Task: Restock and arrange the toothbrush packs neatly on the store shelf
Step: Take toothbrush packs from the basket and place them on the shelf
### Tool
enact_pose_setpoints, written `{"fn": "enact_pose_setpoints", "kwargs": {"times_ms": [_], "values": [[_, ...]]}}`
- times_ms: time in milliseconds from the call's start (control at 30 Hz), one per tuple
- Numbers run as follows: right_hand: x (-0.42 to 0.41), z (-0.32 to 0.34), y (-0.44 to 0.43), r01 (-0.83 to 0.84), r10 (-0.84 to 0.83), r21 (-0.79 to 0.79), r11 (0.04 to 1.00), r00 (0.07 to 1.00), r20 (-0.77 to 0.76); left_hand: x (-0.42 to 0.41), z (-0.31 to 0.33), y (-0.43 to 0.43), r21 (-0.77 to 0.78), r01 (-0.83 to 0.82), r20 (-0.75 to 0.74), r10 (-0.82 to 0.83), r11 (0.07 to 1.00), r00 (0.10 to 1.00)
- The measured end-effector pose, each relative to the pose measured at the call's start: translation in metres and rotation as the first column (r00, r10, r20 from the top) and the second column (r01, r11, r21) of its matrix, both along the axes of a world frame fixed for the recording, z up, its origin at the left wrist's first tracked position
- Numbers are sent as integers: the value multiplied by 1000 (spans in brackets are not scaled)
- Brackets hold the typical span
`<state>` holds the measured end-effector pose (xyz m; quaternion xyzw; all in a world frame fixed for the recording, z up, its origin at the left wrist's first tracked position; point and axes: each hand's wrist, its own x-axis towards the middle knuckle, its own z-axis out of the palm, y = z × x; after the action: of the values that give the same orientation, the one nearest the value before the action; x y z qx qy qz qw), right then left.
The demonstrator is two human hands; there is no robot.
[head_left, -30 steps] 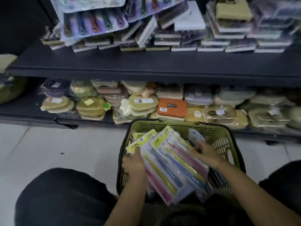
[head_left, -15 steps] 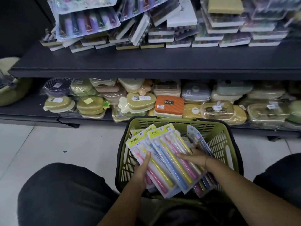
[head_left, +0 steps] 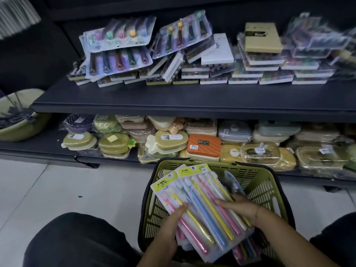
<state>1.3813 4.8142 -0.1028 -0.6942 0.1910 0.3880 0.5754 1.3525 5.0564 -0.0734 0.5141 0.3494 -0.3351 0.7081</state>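
A stack of toothbrush packs (head_left: 200, 205) with yellow-green header cards and pink, yellow and blue brushes lies fanned above a green basket (head_left: 256, 182). My left hand (head_left: 169, 226) grips the stack's lower left edge, thumb on top. My right hand (head_left: 240, 209) holds the right side, fingers spread over the top pack. More packs (head_left: 244, 249) lie lower in the basket. On the upper shelf (head_left: 173, 99), other toothbrush packs (head_left: 119, 49) sit in untidy, leaning piles.
The lower shelf holds several wrapped soap boxes, among them an orange one (head_left: 204, 145). A green basin (head_left: 21, 116) stands at the left. The white tiled floor (head_left: 67, 189) lies left of the basket. My dark-clothed knees flank the basket.
The view has tilted up, showing more of the upper shelf. The stack has shifted slightly and fanned out more. My left thumb now lies on top of it.
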Motion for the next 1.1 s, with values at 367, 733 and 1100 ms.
{"fn": "enact_pose_setpoints", "kwargs": {"times_ms": [367,733,1100], "values": [[3,46,16,147,-79,414,899,981,-176,24,56,29,102,-54,68,47,993,997],[-6,121,43,80,-110,553,829,994,20,-2,143,61,-165,-16,234,55,986,971],[41,207,32,53,-229,541,840,937,263,64,201,41,-182,-34,451,115,983,885]]}}
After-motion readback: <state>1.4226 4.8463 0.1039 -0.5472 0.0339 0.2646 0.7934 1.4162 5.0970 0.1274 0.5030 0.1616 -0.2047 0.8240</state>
